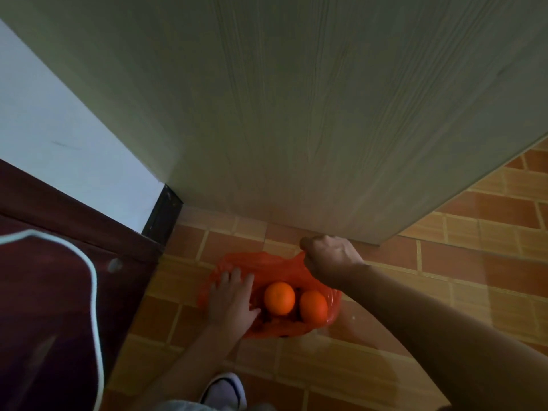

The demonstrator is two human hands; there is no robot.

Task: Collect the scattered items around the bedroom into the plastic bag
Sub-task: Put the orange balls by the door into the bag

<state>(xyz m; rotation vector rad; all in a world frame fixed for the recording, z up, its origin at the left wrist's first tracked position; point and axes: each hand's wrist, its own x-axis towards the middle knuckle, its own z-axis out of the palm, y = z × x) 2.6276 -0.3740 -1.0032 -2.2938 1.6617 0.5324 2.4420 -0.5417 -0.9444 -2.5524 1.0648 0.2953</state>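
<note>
A thin orange-red plastic bag [231,264] sits open on a floor of glossy orange-brown brick-pattern tiles [462,262], just in front of the foot of a tall pale wood-grain panel [296,114] that stands on the tiles. Inside the bag lie two round oranges, the left orange [280,298] touching the right orange [313,307]. The left hand [232,301] rests on the bag's left side with its fingers [235,277] straight and spread wide, pressing the plastic down and holding nothing. The right hand [330,258] is at the bag's far right rim, its fingers curled into a fist that pinches the plastic and lifts that edge. To the left, a white wall [59,129] meets a black skirting strip [161,213] at the corner, and dark red-brown wooden furniture [59,209] runs beside it. A dark maroon cloth with white piping [50,307] fills the lower left. A white shoe with a dark stripe [225,391] stands on the tiles near the bottom edge.
</note>
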